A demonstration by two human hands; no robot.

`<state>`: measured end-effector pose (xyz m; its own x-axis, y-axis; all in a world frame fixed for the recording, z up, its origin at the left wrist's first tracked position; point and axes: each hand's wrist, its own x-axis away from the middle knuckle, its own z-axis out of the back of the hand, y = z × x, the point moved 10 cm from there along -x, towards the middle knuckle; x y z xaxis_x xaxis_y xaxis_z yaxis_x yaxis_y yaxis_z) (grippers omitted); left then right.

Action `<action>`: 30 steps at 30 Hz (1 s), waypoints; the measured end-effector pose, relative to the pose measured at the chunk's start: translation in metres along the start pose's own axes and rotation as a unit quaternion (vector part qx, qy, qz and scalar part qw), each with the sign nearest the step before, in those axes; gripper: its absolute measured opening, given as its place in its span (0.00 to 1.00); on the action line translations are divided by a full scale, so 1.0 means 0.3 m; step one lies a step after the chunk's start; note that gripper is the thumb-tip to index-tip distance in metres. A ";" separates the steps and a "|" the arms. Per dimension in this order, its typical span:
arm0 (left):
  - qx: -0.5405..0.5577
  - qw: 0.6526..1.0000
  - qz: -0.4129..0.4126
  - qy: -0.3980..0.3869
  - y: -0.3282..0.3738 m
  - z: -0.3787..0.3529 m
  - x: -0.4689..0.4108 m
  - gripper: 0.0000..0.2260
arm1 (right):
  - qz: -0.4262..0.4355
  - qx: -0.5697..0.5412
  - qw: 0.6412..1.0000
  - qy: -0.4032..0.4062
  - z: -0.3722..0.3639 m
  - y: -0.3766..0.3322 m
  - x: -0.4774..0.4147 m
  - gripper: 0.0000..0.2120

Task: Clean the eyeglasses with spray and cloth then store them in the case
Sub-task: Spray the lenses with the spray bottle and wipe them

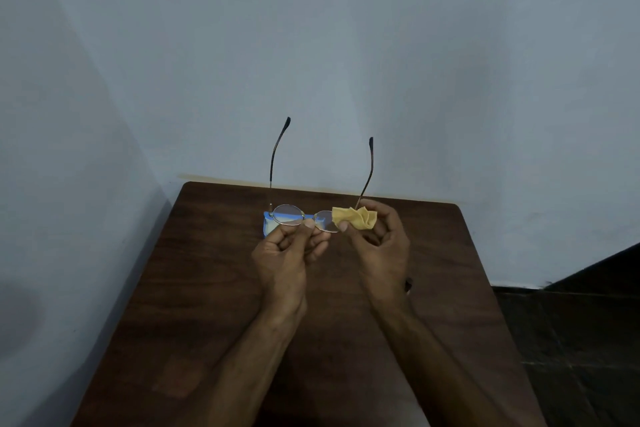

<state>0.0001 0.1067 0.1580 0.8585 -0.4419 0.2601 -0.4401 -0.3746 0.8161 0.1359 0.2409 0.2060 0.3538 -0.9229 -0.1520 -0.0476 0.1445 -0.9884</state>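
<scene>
Partly hidden things
The blue case (267,225) lies mostly behind the eyeglasses (287,215) and left hand (282,253); the cloth (355,218) covers part of one lens.

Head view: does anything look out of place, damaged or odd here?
Nothing stands out. The left hand pinches the eyeglasses near the bridge, temples unfolded. The right hand holds the yellow cloth against one lens. The blue case lies on the table behind them. No spill shows.
</scene>
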 end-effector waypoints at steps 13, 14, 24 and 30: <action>-0.059 0.998 -0.017 -0.016 -0.026 0.032 0.020 0.02 | 0.038 -0.020 0.998 0.041 0.038 -0.233 -0.153 0.31; -0.064 0.998 -0.021 -0.017 -0.024 0.030 0.021 0.02 | 0.037 -0.005 0.998 0.043 0.035 -0.241 -0.169 0.30; -0.035 0.999 -0.017 -0.001 -0.022 0.038 -0.006 0.02 | -0.002 -0.015 1.000 0.024 0.016 -0.135 -0.121 0.29; -0.007 1.000 -0.003 -0.002 -0.009 -0.006 -0.013 0.02 | -0.015 0.008 1.000 0.024 0.001 0.004 -0.003 0.30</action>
<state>-0.0017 0.1110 0.1558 0.8600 -0.4426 0.2539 -0.4316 -0.3657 0.8246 0.1360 0.2419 0.2051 0.3093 -0.9431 -0.1223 -0.0221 0.1214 -0.9924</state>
